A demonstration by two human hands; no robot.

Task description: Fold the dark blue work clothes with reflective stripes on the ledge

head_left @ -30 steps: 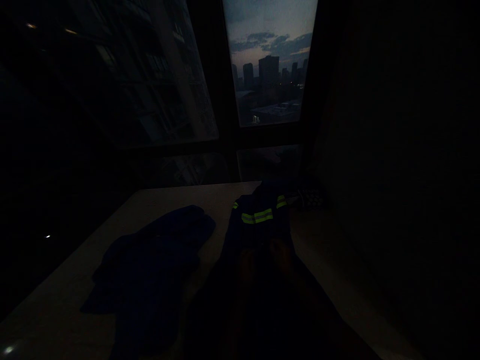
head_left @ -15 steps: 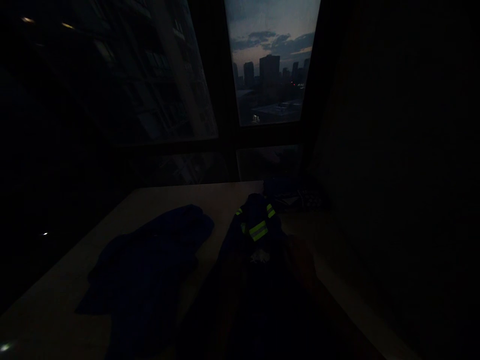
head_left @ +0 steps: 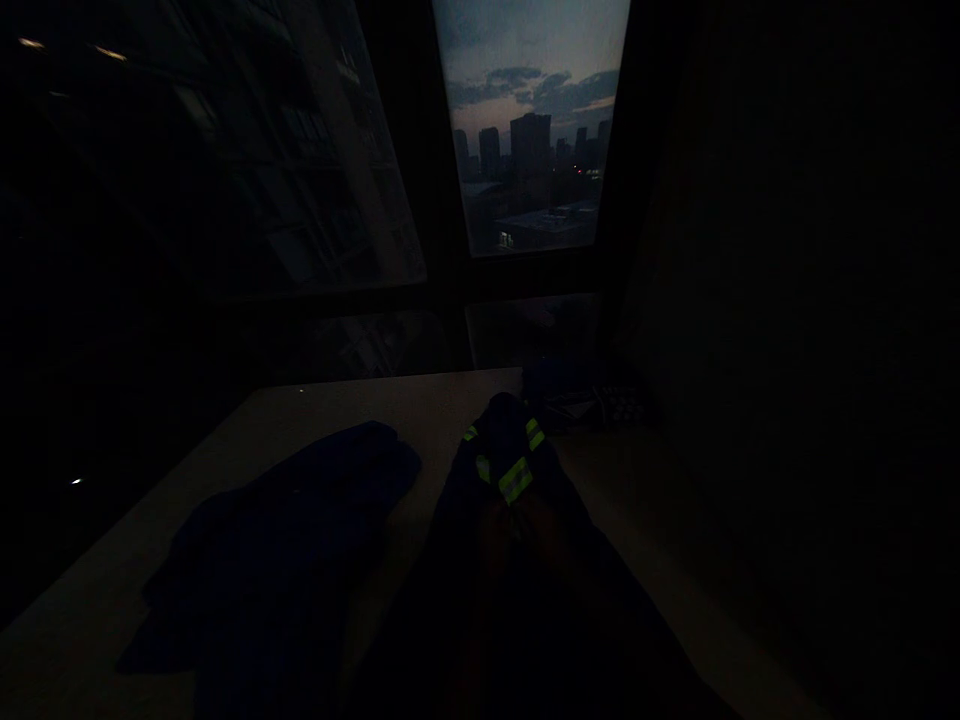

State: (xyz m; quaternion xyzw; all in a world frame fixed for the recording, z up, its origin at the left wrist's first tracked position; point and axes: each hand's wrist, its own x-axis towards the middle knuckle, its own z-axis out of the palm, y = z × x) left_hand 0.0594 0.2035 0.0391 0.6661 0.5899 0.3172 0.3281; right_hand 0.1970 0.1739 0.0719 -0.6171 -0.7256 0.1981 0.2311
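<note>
In the head view a dark blue garment with yellow-green reflective strips (head_left: pixel 515 480) lies on the pale table (head_left: pixel 330 395), its narrow end towards the window. My left hand (head_left: pixel 495 535) and my right hand (head_left: pixel 544 530) come close together on its middle, just below the largest strip. Both look closed on the cloth, though darkness hides most of the fingers. A small pale patch shows faintly between them. My forearms merge into the dark lower part of the picture. To the left lies another blue garment (head_left: pixel 277 530), crumpled and untouched.
A dark patterned bundle (head_left: pixel 592 400) sits at the table's far right corner. Beyond the table stands a window frame (head_left: pixel 450 270), with a dusk skyline outside. A dark wall (head_left: pixel 765 300) rises on the right. The room is very dim.
My right hand has moved inward from the garment's right side to its middle, meeting my left hand. The pale patch there is now mostly covered. The view has shifted slightly.
</note>
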